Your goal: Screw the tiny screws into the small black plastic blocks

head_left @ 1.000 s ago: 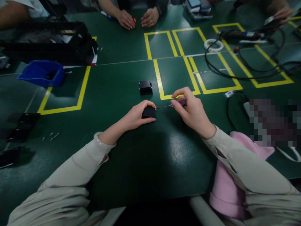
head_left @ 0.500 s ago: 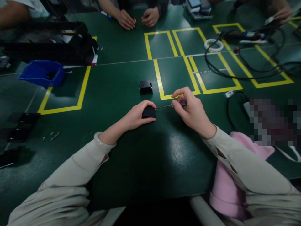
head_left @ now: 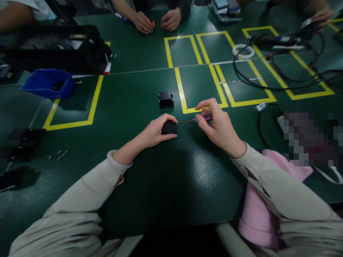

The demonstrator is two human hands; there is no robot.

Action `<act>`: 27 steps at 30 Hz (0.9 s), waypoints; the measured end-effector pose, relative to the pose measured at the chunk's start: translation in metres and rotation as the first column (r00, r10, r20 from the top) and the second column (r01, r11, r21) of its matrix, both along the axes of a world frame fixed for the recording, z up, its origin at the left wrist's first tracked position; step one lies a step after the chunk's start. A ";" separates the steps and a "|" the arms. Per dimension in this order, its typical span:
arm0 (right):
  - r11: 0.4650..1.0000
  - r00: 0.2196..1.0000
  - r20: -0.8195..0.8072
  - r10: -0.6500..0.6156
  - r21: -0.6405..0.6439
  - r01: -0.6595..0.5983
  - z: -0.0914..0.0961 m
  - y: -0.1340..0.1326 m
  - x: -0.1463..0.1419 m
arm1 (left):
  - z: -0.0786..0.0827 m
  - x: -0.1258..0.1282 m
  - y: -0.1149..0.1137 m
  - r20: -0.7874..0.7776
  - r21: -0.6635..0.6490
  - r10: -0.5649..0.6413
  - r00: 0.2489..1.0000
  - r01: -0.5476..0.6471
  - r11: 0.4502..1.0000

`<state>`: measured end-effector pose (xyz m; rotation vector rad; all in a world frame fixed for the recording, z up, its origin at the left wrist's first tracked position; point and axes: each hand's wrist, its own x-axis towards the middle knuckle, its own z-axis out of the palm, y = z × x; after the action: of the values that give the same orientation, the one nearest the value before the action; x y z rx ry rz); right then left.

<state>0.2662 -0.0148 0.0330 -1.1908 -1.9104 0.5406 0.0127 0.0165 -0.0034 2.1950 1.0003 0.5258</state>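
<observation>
Between the thumb and fingers of my left hand [head_left: 158, 130] is a small black block [head_left: 169, 127], held down on the green table [head_left: 171, 171]. My right hand [head_left: 218, 125] is closed round the dark purple handle of a screwdriver [head_left: 189, 121]. Its thin shaft points left, and the tip meets the block's right side at a small shiny screw. A second black block [head_left: 166, 99] with shiny screws at its ends rests just beyond my left hand. Several small loose screws [head_left: 60, 154] lie to the left of my left forearm.
A blue bin [head_left: 48, 84] and a long black housing [head_left: 59, 53] stand at the left. Dark flat parts [head_left: 26, 142] lie near the left edge. Black cables [head_left: 268, 85] and a white ring [head_left: 243, 51] are at the right, a pink cloth [head_left: 258, 217] beneath my right sleeve. Another person's hands [head_left: 158, 22] rest opposite.
</observation>
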 end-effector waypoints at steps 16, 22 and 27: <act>1.000 1.000 0.004 0.000 -0.018 0.000 0.000 0.000 0.000 | 0.001 0.001 0.000 0.011 -0.016 0.024 1.000 -0.024 1.000; 1.000 1.000 0.008 0.009 -0.004 -0.009 0.000 0.000 0.000 | 0.002 0.000 0.001 0.000 -0.031 0.031 1.000 -0.031 0.999; 1.000 1.000 0.015 0.018 0.000 -0.018 0.001 -0.001 -0.002 | 0.003 -0.002 0.001 0.016 -0.026 0.009 1.000 -0.008 1.000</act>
<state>0.2647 -0.0159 0.0340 -1.1812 -1.9354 0.5427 0.0109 0.0177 -0.0003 2.1615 1.0028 0.5312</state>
